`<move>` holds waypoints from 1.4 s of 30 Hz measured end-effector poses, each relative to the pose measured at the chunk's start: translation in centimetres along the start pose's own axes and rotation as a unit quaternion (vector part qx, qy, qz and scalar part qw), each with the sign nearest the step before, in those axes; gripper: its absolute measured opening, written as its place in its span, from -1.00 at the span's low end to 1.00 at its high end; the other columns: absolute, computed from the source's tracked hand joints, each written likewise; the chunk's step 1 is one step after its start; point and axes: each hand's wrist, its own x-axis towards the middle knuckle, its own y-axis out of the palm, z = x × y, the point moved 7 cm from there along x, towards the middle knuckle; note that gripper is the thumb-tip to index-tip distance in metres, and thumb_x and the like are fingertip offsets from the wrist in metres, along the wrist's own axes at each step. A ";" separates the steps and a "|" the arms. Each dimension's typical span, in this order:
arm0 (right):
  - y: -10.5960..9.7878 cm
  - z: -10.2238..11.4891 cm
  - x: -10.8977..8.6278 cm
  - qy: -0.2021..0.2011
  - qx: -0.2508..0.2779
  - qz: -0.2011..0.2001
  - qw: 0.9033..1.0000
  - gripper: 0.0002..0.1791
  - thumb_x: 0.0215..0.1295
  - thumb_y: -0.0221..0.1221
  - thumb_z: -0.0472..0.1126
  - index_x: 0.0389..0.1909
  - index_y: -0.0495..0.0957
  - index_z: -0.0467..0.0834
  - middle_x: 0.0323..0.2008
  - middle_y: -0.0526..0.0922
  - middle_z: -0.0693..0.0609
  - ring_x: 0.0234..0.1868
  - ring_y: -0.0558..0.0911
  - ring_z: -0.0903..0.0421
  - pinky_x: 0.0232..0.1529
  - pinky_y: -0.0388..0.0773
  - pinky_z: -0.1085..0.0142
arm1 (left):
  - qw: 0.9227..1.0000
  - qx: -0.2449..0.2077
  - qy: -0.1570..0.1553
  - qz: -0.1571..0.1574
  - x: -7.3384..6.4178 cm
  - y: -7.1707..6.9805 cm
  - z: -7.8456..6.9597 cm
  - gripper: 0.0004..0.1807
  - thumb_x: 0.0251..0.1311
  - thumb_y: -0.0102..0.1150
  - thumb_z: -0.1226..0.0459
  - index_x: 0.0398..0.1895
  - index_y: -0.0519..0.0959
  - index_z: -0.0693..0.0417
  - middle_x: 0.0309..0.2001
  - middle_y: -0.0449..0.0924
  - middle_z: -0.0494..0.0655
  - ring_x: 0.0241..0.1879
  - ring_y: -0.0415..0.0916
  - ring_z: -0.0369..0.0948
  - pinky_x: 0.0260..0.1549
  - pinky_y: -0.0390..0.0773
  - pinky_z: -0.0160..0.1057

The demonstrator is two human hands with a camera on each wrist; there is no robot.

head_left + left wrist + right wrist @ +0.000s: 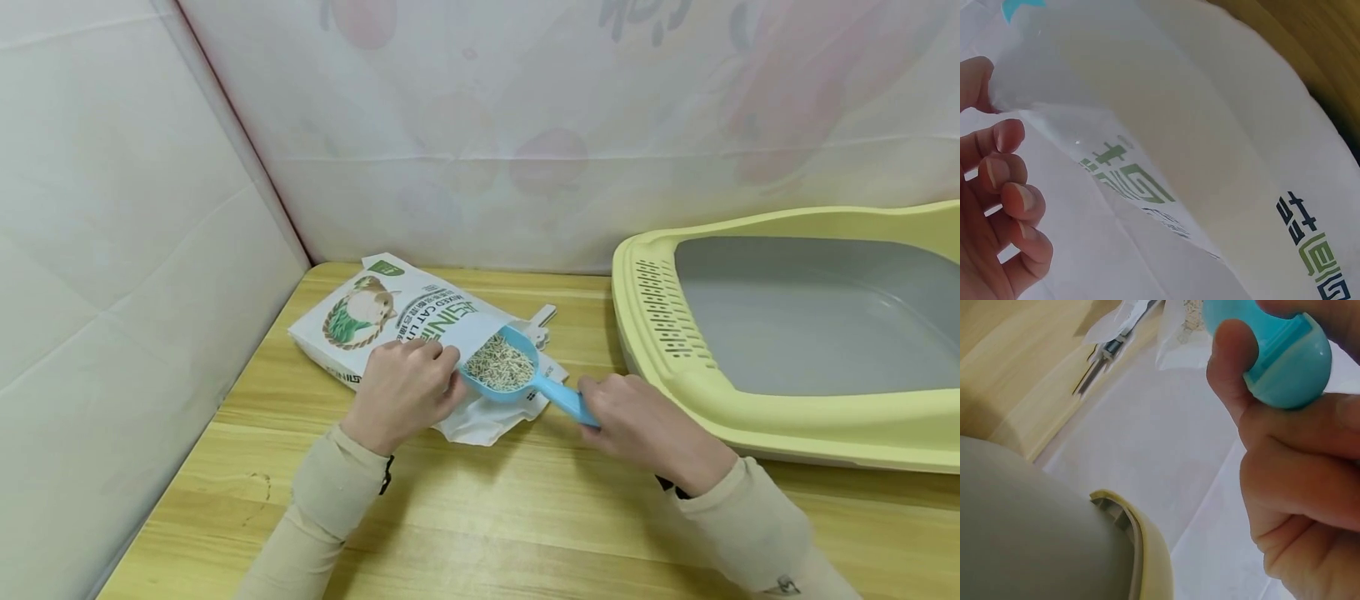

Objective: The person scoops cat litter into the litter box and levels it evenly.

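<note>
A white cat litter bag (442, 308) lies on its side on the wooden table, its opening toward the right. My left hand (408, 383) pinches the upper edge of that opening; in the left wrist view the thumb and forefinger hold the bag's film (1054, 81), while the other fingers are loosely curled. My right hand (637, 421) grips the handle (566, 402) of a light blue scoop (512, 336) full of pellet litter (501, 367). The scoop's bowl is at the bag's mouth, its far end hidden under the bag's edge.
A yellow-rimmed litter box (660, 358) with a grey inside stands on the right, close to my right hand. Behind the bag's mouth lies a small white clip-like piece (542, 321), partly hidden. Pale cloth walls (465, 192) border the table (480, 508) at the back and left.
</note>
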 end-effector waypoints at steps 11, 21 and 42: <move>-0.9 -0.5 -0.3 0.011 0.013 -0.004 1.000 -0.69 -0.02 0.37 -0.40 -0.54 0.37 -0.15 -0.68 0.22 0.16 -0.68 0.26 0.26 -0.71 0.27 0.39 | 0.999 0.032 -0.025 -0.014 0.0 0.4 -0.5 -0.54 -0.04 0.27 0.22 -0.79 0.16 -0.06 -0.76 0.12 -0.23 -0.79 0.12 -0.25 -0.84 0.14 -0.31; -1.6 -0.9 -1.0 0.016 0.008 -0.008 1.000 -0.68 -0.01 0.36 -0.38 -0.55 0.35 -0.11 -0.68 0.16 0.19 -0.67 0.21 0.27 -0.70 0.23 0.38 | 0.997 0.052 -0.058 -0.019 0.1 0.3 -1.0 -0.62 -0.12 0.27 0.36 -0.78 0.23 -0.02 -0.76 0.28 -0.16 -0.80 0.27 -0.21 -0.81 0.15 -0.29; -3.7 -2.8 -3.5 0.056 -0.008 0.007 0.998 -0.65 0.02 0.39 -0.31 -0.53 0.34 -0.02 -0.65 0.11 0.23 -0.64 0.15 0.31 -0.63 0.16 0.38 | 0.997 0.019 -0.043 -0.058 -0.1 -0.2 -0.2 -0.63 -0.09 0.28 0.37 -0.77 0.25 0.02 -0.76 0.21 -0.19 -0.82 0.21 -0.22 -0.83 0.14 -0.31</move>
